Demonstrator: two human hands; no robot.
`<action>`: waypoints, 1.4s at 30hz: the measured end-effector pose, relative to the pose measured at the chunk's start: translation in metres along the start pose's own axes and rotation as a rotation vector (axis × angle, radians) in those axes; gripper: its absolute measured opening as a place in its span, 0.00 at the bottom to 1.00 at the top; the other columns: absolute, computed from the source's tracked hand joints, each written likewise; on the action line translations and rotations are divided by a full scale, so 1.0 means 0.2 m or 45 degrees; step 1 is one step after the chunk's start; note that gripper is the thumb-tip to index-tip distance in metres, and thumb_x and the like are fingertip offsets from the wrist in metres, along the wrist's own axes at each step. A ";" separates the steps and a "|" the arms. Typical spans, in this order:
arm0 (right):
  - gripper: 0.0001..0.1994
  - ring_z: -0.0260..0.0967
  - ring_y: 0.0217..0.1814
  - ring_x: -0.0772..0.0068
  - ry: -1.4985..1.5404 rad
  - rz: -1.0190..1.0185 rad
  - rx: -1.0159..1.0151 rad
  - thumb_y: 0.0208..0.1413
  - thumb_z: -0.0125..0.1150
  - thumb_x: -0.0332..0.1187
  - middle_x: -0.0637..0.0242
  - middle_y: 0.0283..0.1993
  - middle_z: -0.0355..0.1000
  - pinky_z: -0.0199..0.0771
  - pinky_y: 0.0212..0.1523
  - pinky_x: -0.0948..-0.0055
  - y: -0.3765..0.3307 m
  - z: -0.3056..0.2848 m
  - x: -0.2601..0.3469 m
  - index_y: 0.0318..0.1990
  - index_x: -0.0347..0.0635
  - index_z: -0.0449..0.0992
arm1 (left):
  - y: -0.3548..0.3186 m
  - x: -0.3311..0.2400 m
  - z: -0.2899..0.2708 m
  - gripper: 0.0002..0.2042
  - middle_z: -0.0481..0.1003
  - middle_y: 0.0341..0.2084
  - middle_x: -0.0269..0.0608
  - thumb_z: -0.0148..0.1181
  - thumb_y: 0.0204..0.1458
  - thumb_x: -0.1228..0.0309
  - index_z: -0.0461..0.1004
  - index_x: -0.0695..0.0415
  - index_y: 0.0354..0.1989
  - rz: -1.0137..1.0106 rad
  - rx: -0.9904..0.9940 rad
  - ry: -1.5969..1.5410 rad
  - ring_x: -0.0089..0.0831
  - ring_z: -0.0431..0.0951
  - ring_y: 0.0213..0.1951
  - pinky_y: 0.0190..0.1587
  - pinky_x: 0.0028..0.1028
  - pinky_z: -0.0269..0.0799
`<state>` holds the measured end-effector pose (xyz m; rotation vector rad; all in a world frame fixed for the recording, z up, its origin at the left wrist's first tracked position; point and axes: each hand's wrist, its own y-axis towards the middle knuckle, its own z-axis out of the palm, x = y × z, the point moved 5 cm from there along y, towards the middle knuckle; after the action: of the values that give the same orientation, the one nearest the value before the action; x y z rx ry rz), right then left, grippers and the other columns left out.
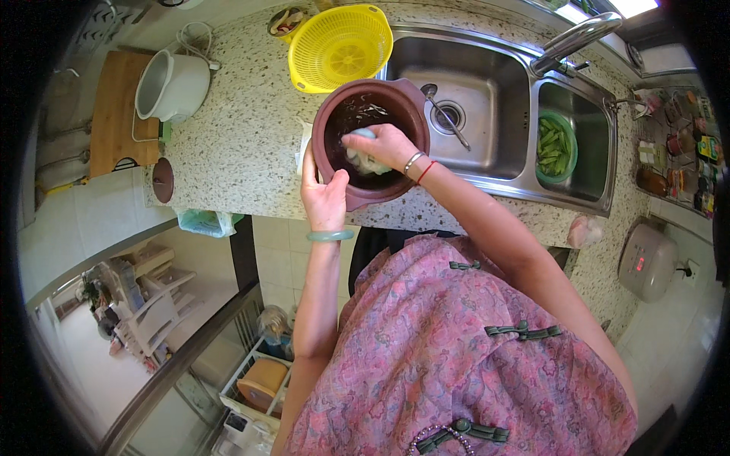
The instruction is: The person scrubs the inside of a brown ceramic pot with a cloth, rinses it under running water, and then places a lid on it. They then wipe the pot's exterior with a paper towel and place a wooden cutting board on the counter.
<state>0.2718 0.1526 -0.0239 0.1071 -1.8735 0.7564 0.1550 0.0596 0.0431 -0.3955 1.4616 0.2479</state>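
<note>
A reddish-brown clay pot with lug handles is held at the counter's front edge, its mouth facing up toward me. My left hand grips its near left side, thumb at the rim and fingers against the outer wall. Inside the pot, my right hand is closed on a pale, crumpled cloth pressed against the dark inner wall. A light blue patch shows by the fingertips. Whitish streaks, perhaps suds, lie on the inside of the pot. Its underside is hidden.
Behind the pot stands a yellow colander. On the right is a steel double sink with a faucet; a green bowl of green pods sits in the smaller basin. At left are a white cooker pot and a wooden board.
</note>
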 end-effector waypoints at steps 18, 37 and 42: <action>0.17 0.71 0.31 0.76 1.110 0.113 0.146 0.54 0.62 0.44 0.69 0.36 0.74 0.72 0.24 0.75 -0.09 -0.48 -0.08 0.45 0.43 0.74 | 0.03 -0.06 0.28 0.31 0.66 0.55 0.44 0.49 0.40 0.85 0.64 0.56 0.60 0.065 -0.125 0.533 0.33 0.67 0.56 0.60 0.28 0.58; 0.19 0.73 0.35 0.71 0.211 0.112 -0.198 0.43 0.61 0.40 0.61 0.35 0.77 0.71 0.42 0.74 0.08 -0.74 -0.46 0.46 0.50 0.80 | 0.01 -0.10 0.40 0.32 0.52 0.65 0.57 0.50 0.43 0.83 0.64 0.44 0.60 0.347 -0.222 1.210 0.50 0.63 0.60 0.52 0.36 0.69; 0.20 0.74 0.36 0.65 0.037 0.038 -0.154 0.44 0.61 0.42 0.57 0.35 0.77 0.70 0.44 0.71 0.10 -0.73 -0.50 0.47 0.53 0.79 | -0.02 -0.12 0.46 0.31 0.53 0.65 0.52 0.51 0.44 0.82 0.65 0.45 0.60 0.288 -0.199 1.240 0.47 0.60 0.63 0.56 0.34 0.65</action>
<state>0.4238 0.2213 -0.0842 -0.0089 -1.8920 0.6595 0.2378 0.0947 0.0728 -0.5084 2.4607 0.3780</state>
